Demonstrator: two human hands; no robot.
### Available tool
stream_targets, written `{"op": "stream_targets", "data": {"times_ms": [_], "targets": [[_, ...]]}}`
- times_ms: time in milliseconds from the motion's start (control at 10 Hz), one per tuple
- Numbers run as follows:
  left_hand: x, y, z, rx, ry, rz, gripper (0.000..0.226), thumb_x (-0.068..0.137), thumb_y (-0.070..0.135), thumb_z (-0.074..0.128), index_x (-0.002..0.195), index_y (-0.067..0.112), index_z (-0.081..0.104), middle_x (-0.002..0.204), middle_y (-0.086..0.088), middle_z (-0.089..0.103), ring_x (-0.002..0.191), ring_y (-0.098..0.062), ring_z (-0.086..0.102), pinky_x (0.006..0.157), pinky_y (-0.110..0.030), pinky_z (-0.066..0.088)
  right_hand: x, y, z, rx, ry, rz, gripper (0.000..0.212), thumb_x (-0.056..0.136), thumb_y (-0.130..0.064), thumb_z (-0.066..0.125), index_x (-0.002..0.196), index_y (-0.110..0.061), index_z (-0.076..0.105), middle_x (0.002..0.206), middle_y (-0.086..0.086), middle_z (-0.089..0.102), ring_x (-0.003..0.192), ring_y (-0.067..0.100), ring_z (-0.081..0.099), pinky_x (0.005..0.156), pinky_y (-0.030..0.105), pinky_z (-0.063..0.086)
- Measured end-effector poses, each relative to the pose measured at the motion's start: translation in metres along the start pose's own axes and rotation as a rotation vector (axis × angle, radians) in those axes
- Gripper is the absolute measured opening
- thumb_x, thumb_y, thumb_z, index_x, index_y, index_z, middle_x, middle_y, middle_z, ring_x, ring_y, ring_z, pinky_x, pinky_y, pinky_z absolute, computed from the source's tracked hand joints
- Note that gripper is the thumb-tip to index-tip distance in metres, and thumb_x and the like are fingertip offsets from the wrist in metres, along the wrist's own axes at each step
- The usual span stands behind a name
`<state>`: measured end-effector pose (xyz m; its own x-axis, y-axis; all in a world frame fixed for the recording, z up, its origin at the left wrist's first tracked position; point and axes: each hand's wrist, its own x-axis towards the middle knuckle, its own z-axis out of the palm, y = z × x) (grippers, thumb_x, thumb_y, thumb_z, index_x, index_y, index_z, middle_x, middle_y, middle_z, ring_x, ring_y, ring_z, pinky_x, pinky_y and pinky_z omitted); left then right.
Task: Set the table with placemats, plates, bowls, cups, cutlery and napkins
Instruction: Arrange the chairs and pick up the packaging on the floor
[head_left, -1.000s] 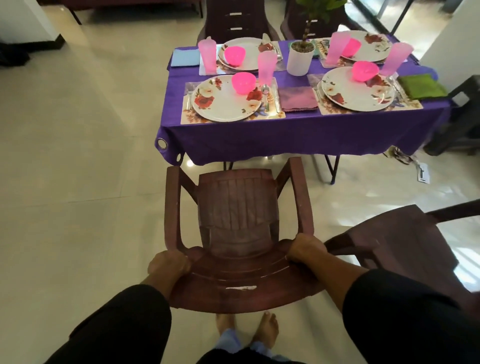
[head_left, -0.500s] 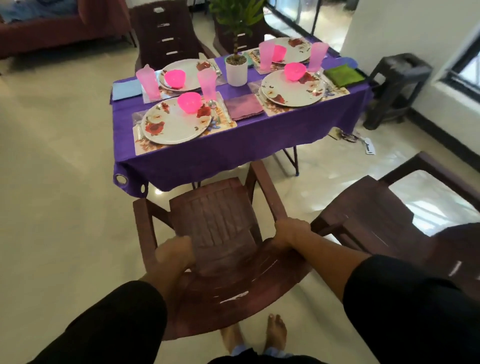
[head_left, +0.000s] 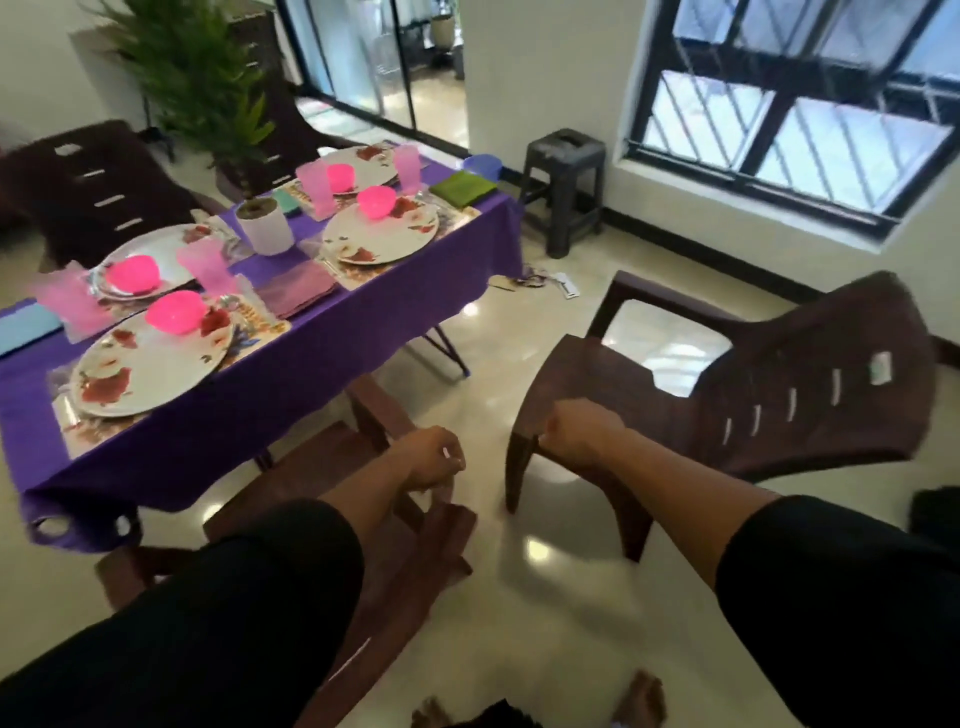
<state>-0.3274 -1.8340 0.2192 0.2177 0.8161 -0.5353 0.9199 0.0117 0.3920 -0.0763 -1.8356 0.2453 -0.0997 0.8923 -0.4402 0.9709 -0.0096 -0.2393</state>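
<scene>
Left hand (head_left: 428, 457) grasps the near chair (head_left: 384, 561) at its top edge; right hand (head_left: 579, 434) grips the second chair (head_left: 779, 395) at its front corner.

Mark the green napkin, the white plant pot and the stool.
green napkin (head_left: 464, 188), head view, middle of the folded cloth
white plant pot (head_left: 265, 228), head view, front wall
stool (head_left: 565, 147), head view, top of the seat

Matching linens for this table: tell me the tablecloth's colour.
Plain purple tablecloth, seen best in the head view, the only one.
</scene>
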Motion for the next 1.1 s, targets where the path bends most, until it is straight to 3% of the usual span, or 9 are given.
{"op": "stream_targets", "data": {"times_ms": [100, 200, 400, 500, 600, 800, 900, 1000, 1100], "targets": [[0.026, 0.059, 0.026, -0.063, -0.072, -0.018, 0.009, 0.096, 0.03, 0.064, 0.09, 0.026, 0.07, 0.082, 0.002, 0.078, 0.073, -0.015, 0.075, 0.073, -0.038, 0.066, -0.014, 0.068, -0.016, 0.014, 0.045, 0.036, 0.019, 0.094, -0.038, 0.06, 0.087, -0.021, 0.066, 0.088, -0.001, 0.068, 0.076, 0.017, 0.063, 0.069, 0.033, 0.054], [0.041, 0.123, 0.058, -0.092, -0.125, -0.017, 0.014, 0.098, 0.027, 0.059, 0.099, 0.02, 0.071, 0.091, -0.005, 0.079, 0.079, -0.021, 0.077, 0.067, -0.036, 0.063, -0.025, 0.134, -0.032, -0.032, 0.06, 0.051, 0.016, 0.096, -0.032, 0.061, 0.088, -0.023, 0.071, 0.085, -0.003, 0.067, 0.076, 0.016, 0.064, 0.074, 0.034, 0.057], [0.069, 0.246, 0.141, -0.294, -0.234, -0.004, 0.021, 0.101, 0.02, 0.059, 0.086, 0.013, 0.072, 0.082, -0.007, 0.074, 0.07, -0.024, 0.069, 0.078, -0.051, 0.065, -0.034, 0.254, -0.059, -0.116, 0.12, 0.084, 0.024, 0.097, -0.034, 0.052, 0.107, -0.02, 0.069, 0.096, 0.003, 0.07, 0.085, 0.026, 0.068, 0.082, 0.045, 0.06], [0.083, 0.302, 0.168, -0.471, -0.297, -0.088, 0.019, 0.101, 0.028, 0.06, 0.099, 0.013, 0.072, 0.092, -0.008, 0.074, 0.072, -0.021, 0.068, 0.073, -0.041, 0.061, -0.026, 0.295, -0.068, -0.154, 0.111, 0.077, 0.028, 0.092, -0.035, 0.052, 0.11, -0.023, 0.07, 0.102, 0.004, 0.072, 0.092, 0.029, 0.068, 0.085, 0.047, 0.06], [0.106, 0.346, 0.185, -0.627, -0.32, -0.252, 0.038, 0.098, 0.037, 0.062, 0.12, 0.007, 0.065, 0.103, -0.013, 0.072, 0.08, -0.027, 0.07, 0.065, -0.04, 0.062, -0.017, 0.322, -0.078, -0.221, 0.092, 0.049, 0.028, 0.094, -0.036, 0.052, 0.113, -0.024, 0.068, 0.112, 0.007, 0.069, 0.104, 0.033, 0.062, 0.092, 0.048, 0.052], [0.181, 0.375, 0.206, -0.729, -0.567, -0.413, 0.063, 0.085, 0.047, 0.063, 0.134, 0.007, 0.06, 0.133, -0.023, 0.064, 0.117, -0.047, 0.065, 0.093, -0.061, 0.056, 0.025, 0.37, -0.093, -0.367, 0.02, 0.033, 0.038, 0.096, -0.045, 0.059, 0.126, -0.023, 0.061, 0.129, 0.01, 0.061, 0.124, 0.034, 0.05, 0.103, 0.053, 0.04], [0.176, 0.385, 0.187, -0.861, -0.553, -0.451, 0.057, 0.091, 0.035, 0.063, 0.136, 0.001, 0.059, 0.137, -0.027, 0.061, 0.122, -0.048, 0.063, 0.094, -0.06, 0.057, 0.049, 0.391, -0.104, -0.411, 0.005, 0.03, 0.042, 0.095, -0.047, 0.061, 0.131, -0.024, 0.06, 0.134, 0.01, 0.058, 0.128, 0.034, 0.048, 0.104, 0.052, 0.039], [0.164, 0.394, 0.171, -1.131, -0.525, -0.355, 0.05, 0.087, 0.016, 0.067, 0.132, -0.003, 0.061, 0.133, -0.033, 0.059, 0.12, -0.053, 0.062, 0.078, -0.055, 0.063, 0.073, 0.409, -0.119, -0.472, -0.033, 0.023, 0.042, 0.096, -0.045, 0.061, 0.133, -0.024, 0.06, 0.137, 0.011, 0.056, 0.13, 0.034, 0.046, 0.105, 0.052, 0.038], [0.169, 0.413, 0.154, -1.072, -0.547, -0.331, 0.043, 0.091, 0.002, 0.062, 0.13, -0.015, 0.056, 0.128, -0.04, 0.055, 0.073, -0.034, 0.076, 0.054, -0.037, 0.059, 0.1, 0.424, -0.13, -0.542, -0.036, 0.004, 0.04, 0.095, -0.044, 0.061, 0.131, -0.026, 0.061, 0.136, 0.01, 0.056, 0.128, 0.033, 0.046, 0.106, 0.052, 0.036]]}}
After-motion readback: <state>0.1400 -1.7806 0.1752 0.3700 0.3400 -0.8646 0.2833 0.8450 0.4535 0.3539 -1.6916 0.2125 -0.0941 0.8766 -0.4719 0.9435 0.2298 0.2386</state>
